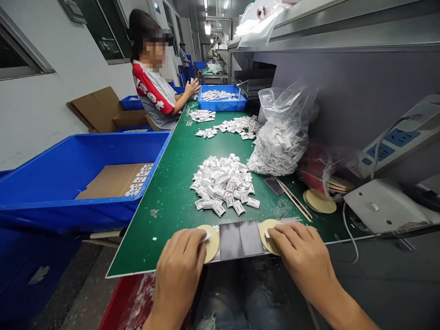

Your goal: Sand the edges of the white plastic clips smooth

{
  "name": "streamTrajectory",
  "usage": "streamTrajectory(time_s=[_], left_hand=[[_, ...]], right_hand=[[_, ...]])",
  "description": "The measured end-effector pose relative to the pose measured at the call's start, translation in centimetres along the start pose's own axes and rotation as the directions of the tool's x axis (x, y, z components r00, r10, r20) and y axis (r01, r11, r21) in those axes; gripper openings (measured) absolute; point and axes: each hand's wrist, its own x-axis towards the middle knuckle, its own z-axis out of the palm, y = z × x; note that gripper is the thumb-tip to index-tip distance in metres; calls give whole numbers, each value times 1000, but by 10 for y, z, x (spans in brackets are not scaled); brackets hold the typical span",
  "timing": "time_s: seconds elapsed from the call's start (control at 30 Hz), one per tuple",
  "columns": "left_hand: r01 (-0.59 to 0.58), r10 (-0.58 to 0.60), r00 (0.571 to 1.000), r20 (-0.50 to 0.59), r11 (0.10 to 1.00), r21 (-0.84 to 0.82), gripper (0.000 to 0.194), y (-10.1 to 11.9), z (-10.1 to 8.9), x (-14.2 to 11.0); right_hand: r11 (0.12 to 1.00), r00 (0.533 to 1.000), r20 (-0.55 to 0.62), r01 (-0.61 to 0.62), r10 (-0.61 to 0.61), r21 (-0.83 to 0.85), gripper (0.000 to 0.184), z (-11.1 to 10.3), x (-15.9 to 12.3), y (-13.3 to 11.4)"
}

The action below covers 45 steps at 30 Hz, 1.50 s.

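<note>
My left hand (178,275) is pinching a small white plastic piece (206,237) down onto a round cream pad (212,245), and my right hand (302,259) has its fingers closed the same way on a second white piece (267,233), over a matching cream pad (268,238). The hands are apart, with two dark grey rectangular plates (239,239) between them at the near edge of the green work mat (151,247). Just ahead of my hands lies a heap of white plastic pieces (223,183). To its right are two long thin sticks (294,199), a third cream pad (319,201) and a bulging clear bag of white pieces (282,137). Farther up the mat I can see smaller scattered piles (237,127) and a blue crate (223,98) holding more. A seated co-worker (153,91) in a red and grey shirt has both hands (191,87) raised at the mat's far end, and a large blue bin (82,172) stands along my left, with cardboard inside
</note>
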Motion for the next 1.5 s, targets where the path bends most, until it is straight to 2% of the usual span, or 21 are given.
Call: streamTrajectory(time_s=[0.07,0.17,0.3,0.43,0.53,0.73,0.83,0.9,1.03,1.13,1.3,1.4,1.5], left_hand=[[-29,27,999,31,998,60,11,0,-1,4],[-62,62,997,54,998,5,11,-1,-4,1],[-65,68,997,31,995,-71,10,-2,-9,-1],[-30,33,995,95,999,-34,11,-2,-11,8],[-61,67,992,111,997,-56,10,-3,-14,6],[-44,45,994,101,999,-7,9,0,-16,2],[-117,120,987,103,993,-34,9,3,-17,3],[-127,130,987,99,991,-37,8,4,-17,4],[-56,57,990,126,998,-7,11,5,-15,9],[-74,81,987,136,996,-55,9,4,-14,7],[-18,23,992,125,999,-37,10,2,-14,9],[-37,50,989,138,995,-96,8,0,-14,8],[-17,26,993,119,997,-74,8,-1,-16,2]], right_hand=[[996,998,14,56,-55,-73,20,-2,6,0],[987,992,38,120,-117,-108,17,-4,7,3],[986,991,65,126,-119,-113,17,-4,7,9],[974,984,105,161,-145,-160,17,-4,12,15],[969,973,116,214,-199,-127,16,-8,12,15],[971,973,137,202,-185,-128,23,-11,14,17],[970,968,129,226,-214,-87,18,-12,15,17],[972,970,137,213,-199,-97,17,-11,16,18],[967,971,145,210,-189,-143,19,-10,16,19],[974,969,147,211,-197,-88,18,-10,14,20],[972,976,141,188,-169,-137,23,-8,14,21],[981,975,155,175,-160,-88,21,-6,14,22],[985,980,153,140,-125,-97,24,-9,9,22]])
